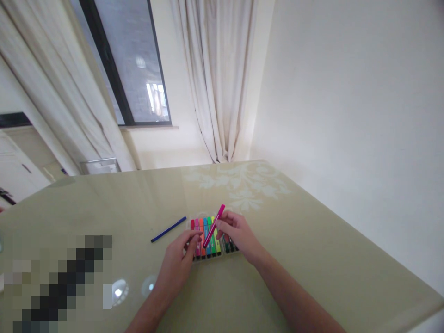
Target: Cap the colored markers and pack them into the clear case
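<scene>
My right hand (237,231) pinches a magenta felt-tip marker (218,216) between thumb and fingers. The marker is slanted, its lower end toward the left, over a clear plastic case (208,260) of markers. Inside the case, several coloured markers (209,249) lie side by side in red, pink, orange, blue, green and yellow, with darker ones (231,247) partly under my right hand. My left hand (182,249) is over the case's left side, thumb and fingertips closed together; whether anything is between them is hidden. A dark blue marker (169,229) lies alone left of the case.
The case rests on a glossy greenish table (298,277) with a pale floral pattern (243,185) near its far edge. A blurred-out dark patch (65,286) covers the lower left. Beyond the table are curtains (222,83), a window (135,60) and a white wall (354,101).
</scene>
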A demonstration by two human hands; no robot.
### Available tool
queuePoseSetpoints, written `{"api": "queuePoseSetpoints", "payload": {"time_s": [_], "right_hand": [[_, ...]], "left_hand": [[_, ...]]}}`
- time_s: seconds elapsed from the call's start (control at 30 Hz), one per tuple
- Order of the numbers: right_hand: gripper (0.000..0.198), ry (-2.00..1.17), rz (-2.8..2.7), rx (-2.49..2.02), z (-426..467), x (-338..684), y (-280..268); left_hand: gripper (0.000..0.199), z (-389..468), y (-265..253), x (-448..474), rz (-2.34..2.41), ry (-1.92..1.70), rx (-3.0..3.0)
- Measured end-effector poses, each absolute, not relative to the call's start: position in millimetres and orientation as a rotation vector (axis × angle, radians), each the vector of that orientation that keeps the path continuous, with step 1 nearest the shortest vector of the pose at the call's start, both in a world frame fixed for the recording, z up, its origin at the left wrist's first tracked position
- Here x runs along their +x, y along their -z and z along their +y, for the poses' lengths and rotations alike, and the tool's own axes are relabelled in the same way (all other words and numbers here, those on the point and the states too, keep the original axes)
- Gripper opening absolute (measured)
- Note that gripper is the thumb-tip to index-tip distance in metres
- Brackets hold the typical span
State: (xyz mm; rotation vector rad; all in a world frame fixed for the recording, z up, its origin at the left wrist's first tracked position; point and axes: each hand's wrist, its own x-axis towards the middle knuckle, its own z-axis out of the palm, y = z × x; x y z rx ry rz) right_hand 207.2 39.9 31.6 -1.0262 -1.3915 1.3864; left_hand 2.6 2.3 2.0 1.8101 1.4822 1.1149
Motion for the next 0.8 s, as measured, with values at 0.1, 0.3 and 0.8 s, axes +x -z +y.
{"api": "queuePoseSetpoints", "payload": {"time_s": [0.1,0.3,0.8], "right_hand": [[0.036,-1.281,-1.402,-1.194,53.5,237.6,-36.3],[0.019,-1.130,-1.567,-1.588,71.8,285.7,-25.4],[0.014,-0.553,-1.825,-1.932,66.5,266.5,-20.5]], "left_hand": [[0.036,10.1,2.3,-14.6,1.671,-1.135,1.998],[0.043,18.0,7.9,-51.4,2.197,-0.821,2.201],[0.034,26.9,15.5,-71.9,2.292,-0.585,2.134]]}}
